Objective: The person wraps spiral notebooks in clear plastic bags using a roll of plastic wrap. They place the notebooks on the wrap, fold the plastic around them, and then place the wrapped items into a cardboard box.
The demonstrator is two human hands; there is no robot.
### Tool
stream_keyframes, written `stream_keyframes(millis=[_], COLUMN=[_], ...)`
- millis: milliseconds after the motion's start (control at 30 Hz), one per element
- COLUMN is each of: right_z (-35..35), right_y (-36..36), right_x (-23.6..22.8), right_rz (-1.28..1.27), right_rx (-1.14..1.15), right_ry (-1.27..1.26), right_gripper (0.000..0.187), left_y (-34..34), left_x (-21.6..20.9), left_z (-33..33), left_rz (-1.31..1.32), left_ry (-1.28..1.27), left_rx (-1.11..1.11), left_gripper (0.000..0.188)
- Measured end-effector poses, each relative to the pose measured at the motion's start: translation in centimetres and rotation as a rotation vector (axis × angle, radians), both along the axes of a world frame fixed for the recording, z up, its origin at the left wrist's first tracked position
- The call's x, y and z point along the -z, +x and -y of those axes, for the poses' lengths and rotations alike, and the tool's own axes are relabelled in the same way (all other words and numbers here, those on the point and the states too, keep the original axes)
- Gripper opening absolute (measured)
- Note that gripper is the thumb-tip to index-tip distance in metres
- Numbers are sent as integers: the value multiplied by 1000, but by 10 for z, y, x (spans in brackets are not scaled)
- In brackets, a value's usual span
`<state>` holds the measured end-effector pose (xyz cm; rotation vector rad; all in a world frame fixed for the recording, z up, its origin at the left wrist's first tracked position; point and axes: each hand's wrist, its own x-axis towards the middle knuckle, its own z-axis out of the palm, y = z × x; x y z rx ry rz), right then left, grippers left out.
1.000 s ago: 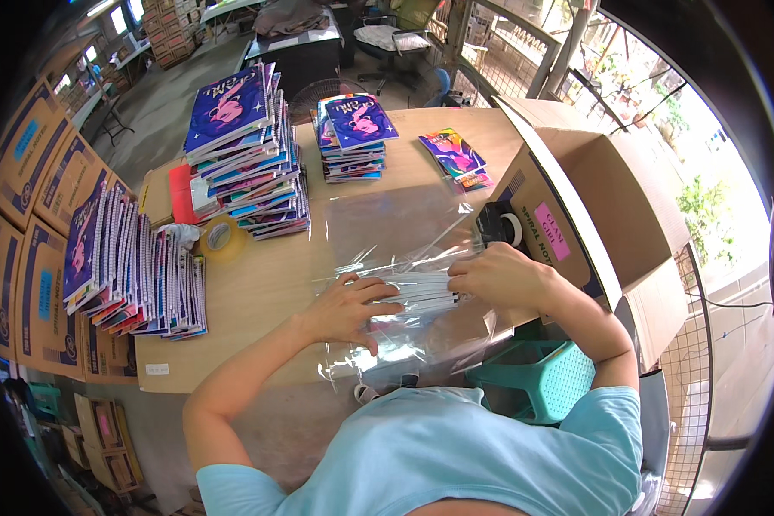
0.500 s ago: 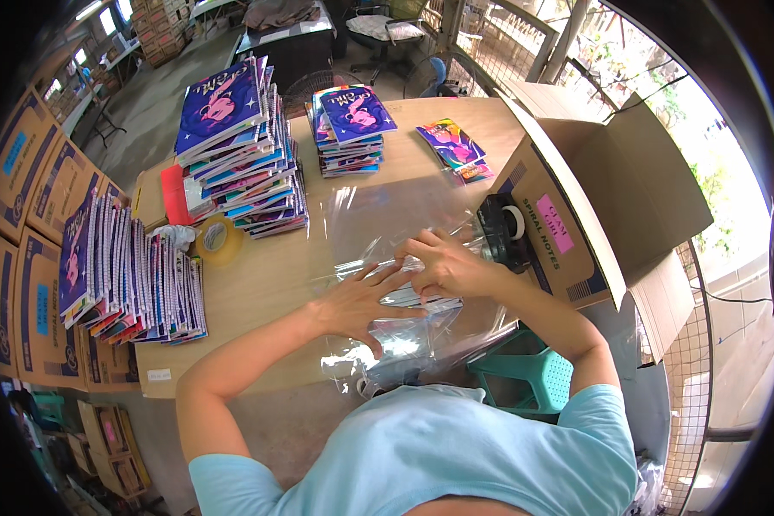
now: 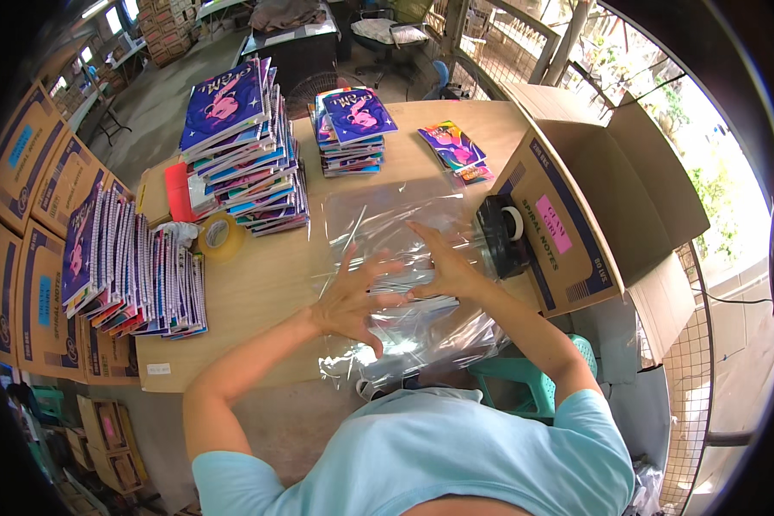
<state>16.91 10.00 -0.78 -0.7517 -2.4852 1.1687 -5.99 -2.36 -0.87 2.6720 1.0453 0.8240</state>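
Note:
Clear plastic sheets or bags (image 3: 387, 215) lie crinkled and shiny on the table in front of me, reaching over its near edge. My left hand (image 3: 354, 297) rests on the plastic with its fingers spread. Just to its right, my right hand (image 3: 443, 271) also has thumb and fingers apart on the film. The two hands nearly meet at the thumb and fingertips. Glare hides whether anything lies under the plastic between them. A black tape dispenser (image 3: 500, 236) stands right beside the film, against the carton.
Tall stacks of purple spiral notebooks (image 3: 241, 155) and a smaller stack (image 3: 353, 129) stand at the back; more notebooks (image 3: 138, 267) lean at left. A yellow tape roll (image 3: 221, 236), small booklets (image 3: 454, 150), an open carton (image 3: 568, 228) and a green stool (image 3: 533, 383) surround the work area.
My right hand has opened from a bent-finger pinch and spread out over the plastic. My left hand's fingers have lifted and curved slightly. The film now lies more bunched under both hands.

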Motion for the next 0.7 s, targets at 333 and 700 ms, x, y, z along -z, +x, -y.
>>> stream_keyframes(millis=[333, 700], right_z=[-22, -92], right_y=[-10, 177], right_x=[47, 114], right_rz=[194, 123], right_rx=[182, 1218], right_ry=[56, 230], right_gripper=[84, 23], left_y=[7, 10], left_x=[5, -2], left_z=[-1, -4], left_rz=[-407, -390], left_ry=[-93, -258], left_rx=[-61, -92], left_gripper=[90, 97])
